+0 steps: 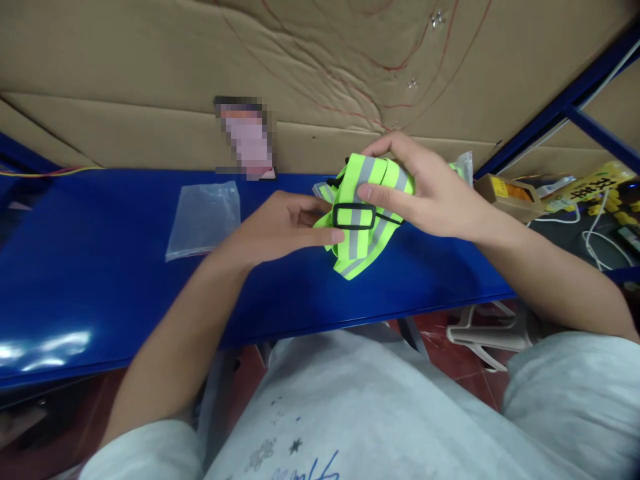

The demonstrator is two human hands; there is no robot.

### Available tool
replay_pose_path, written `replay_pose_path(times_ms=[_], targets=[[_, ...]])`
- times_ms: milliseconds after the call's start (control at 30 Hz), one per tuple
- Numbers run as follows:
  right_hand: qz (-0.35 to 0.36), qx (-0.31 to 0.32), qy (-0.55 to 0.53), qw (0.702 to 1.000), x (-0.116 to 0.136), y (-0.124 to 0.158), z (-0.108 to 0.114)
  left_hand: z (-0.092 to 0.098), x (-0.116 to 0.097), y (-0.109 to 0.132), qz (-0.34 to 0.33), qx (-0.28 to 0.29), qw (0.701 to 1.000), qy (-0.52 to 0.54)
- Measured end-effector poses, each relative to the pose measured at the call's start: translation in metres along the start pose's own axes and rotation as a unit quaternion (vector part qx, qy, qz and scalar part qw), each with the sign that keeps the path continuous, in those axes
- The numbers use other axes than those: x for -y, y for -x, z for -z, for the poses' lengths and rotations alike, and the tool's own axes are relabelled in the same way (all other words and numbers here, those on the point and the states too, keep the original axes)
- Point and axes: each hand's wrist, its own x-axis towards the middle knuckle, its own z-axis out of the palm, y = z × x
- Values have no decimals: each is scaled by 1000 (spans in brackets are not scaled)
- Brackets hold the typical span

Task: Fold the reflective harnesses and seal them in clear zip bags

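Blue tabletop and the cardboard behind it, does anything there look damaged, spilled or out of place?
The cardboard panel looks creased and wrinkled above the reflective straps, rather than flat, and thin red wires run in loose, untidy curves across it. I see no spill on the blue tabletop.

A bright yellow-green strap [357, 243] with silver-grey stripes is bundled into a thick, loosely folded wad, held up over the blue tabletop [290, 300]. A black rectangular buckle [353, 227] lies nearly level across its near face, the band showing through it; below, the wad narrows to a slanted corner.
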Motion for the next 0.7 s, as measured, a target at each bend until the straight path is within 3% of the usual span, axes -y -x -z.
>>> replay_pose_path(times_ms=[167, 333, 433, 500, 700], targets=[[3, -15, 7, 1000, -2, -4, 2, -13, -3, 6, -43, -34, 992, -114], [-43, -1, -87, 995, -6, -2, 7, -8, 5, 14, -51, 6, 993, -110], [-72, 28, -146, 986, -7, -1, 6, -10, 13, 12, -62, -98, 981, -154], [-103, 48, -213, 970, -8, -1, 5, -14, 18, 10, -85, -159, 965, -193], [-203, 38, -429, 879, -13, 1, 17, -12, 32, 15, -17, -64, 997, -45]])
